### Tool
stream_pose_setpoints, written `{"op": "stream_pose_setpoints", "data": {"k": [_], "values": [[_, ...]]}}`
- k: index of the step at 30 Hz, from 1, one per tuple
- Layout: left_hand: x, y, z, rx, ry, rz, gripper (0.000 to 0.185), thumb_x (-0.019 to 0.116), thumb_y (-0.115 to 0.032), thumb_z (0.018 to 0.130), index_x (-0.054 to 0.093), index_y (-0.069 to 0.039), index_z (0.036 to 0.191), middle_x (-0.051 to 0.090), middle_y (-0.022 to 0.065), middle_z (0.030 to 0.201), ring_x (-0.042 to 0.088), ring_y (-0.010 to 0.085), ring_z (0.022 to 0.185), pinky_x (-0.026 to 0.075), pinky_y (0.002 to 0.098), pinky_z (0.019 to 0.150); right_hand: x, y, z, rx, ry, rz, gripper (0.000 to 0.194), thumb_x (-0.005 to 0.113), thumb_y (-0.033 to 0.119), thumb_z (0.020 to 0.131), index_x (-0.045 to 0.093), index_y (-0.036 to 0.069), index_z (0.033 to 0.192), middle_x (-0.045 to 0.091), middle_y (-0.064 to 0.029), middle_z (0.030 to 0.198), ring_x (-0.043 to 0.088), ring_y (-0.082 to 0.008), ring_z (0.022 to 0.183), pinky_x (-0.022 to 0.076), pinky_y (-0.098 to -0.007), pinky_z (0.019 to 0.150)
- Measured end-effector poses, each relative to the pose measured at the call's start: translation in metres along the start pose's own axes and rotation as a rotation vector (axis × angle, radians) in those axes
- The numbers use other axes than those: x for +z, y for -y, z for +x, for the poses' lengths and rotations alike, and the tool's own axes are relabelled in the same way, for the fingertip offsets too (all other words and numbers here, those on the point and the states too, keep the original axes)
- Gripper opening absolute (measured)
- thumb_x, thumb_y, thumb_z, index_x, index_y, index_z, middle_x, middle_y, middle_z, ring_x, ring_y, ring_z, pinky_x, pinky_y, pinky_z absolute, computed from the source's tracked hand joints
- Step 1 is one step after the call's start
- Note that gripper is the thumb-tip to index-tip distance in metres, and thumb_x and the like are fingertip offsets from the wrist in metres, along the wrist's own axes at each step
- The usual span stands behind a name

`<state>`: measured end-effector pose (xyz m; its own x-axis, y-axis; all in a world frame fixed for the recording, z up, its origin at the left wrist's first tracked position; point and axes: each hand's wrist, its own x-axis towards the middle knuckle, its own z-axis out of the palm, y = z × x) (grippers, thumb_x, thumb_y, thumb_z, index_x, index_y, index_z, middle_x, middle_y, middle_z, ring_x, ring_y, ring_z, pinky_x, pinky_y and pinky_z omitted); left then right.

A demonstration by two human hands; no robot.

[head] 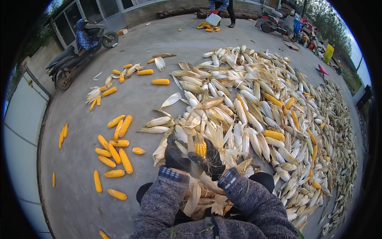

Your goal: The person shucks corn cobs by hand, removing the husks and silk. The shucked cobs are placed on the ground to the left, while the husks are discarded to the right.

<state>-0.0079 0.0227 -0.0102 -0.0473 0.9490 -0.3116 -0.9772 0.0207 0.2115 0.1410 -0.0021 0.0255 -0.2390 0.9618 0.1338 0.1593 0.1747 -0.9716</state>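
Both my hands wear dark gloves and meet in front of my body. Between them is a partly husked corn cob [200,148] with yellow kernels showing and dry silk hanging down. My left hand [177,156] is closed on pale husk leaves at its left side. My right hand [212,161] grips the cob's right side, with strands of silk over the glove. Right beyond the hands lies a large heap of corn ears in dry husks [222,113]. Loose husks [195,198] lie between my knees. To the left, several bare yellow cobs [114,154] rest on the concrete.
A parked scooter [80,53] stands at the upper left, near a pale metal gate [25,116]. At the top, a person [222,6] bends with a white bucket [213,19] over yellow cobs. A three-wheeled vehicle [276,24] and piled bags [309,37] stand upper right.
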Motion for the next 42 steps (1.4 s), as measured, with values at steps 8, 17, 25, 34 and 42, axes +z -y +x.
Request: {"op": "stream_pose_setpoints", "data": {"k": [8,17,25,34,42], "values": [[0.044,-0.030,-0.037,-0.383,0.193,-0.067,0.055,0.048,-0.036,0.103,0.027,-0.022,0.054,0.024,-0.0063,0.046,0.025,0.0090,0.037,0.023,0.0274,0.038,-0.098,-0.025,0.052,0.219,-0.674,1.108,0.038,0.074,0.042,0.086,0.056,0.012,0.101,0.059,-0.0042,0.092,0.063,-0.0188,0.082,0.0575,-0.0338,0.079],[0.022,0.029,-0.055,0.630,0.664,1.959,0.065,0.085,-0.034,0.072,0.057,-0.002,0.122,0.066,0.0151,0.099,0.065,0.0258,0.088,0.053,0.0360,0.078,-0.055,-0.002,0.024,0.046,-0.350,0.677,0.046,0.069,0.019,0.092,0.048,0.004,0.129,0.062,-0.0064,0.092,0.065,-0.0191,0.078,0.0590,-0.0363,0.072],[-0.009,0.063,-0.063,0.053,0.436,1.567,0.037,0.078,-0.024,0.081,0.066,-0.003,0.109,0.071,0.0119,0.098,0.069,0.0191,0.082,0.053,0.0322,0.071,-0.056,0.011,0.018,0.065,-0.269,0.615,0.048,0.068,0.018,0.092,0.046,0.004,0.132,0.062,-0.0071,0.092,0.066,-0.0201,0.079,0.0590,-0.0363,0.071],[-0.039,0.081,-0.097,0.093,1.389,2.385,0.022,0.066,-0.025,0.078,0.067,-0.011,0.094,0.067,0.0087,0.076,0.068,0.0294,0.070,0.053,0.0430,0.058,-0.062,-0.009,0.024,0.545,-0.020,0.774,0.051,0.078,0.041,0.081,0.058,0.006,0.113,0.062,-0.0079,0.084,0.065,-0.0207,0.071,0.0565,-0.0345,0.065],[-0.029,0.071,-0.116,0.084,1.471,2.431,0.060,0.073,-0.042,0.078,0.058,-0.002,0.120,0.061,0.0137,0.099,0.062,0.0300,0.086,0.049,0.0429,0.071,-0.114,-0.206,0.042,0.391,-1.141,1.046,0.053,0.070,0.049,0.085,0.055,0.010,0.117,0.062,-0.0078,0.104,0.062,-0.0245,0.097,0.0511,-0.0422,0.086]]}}
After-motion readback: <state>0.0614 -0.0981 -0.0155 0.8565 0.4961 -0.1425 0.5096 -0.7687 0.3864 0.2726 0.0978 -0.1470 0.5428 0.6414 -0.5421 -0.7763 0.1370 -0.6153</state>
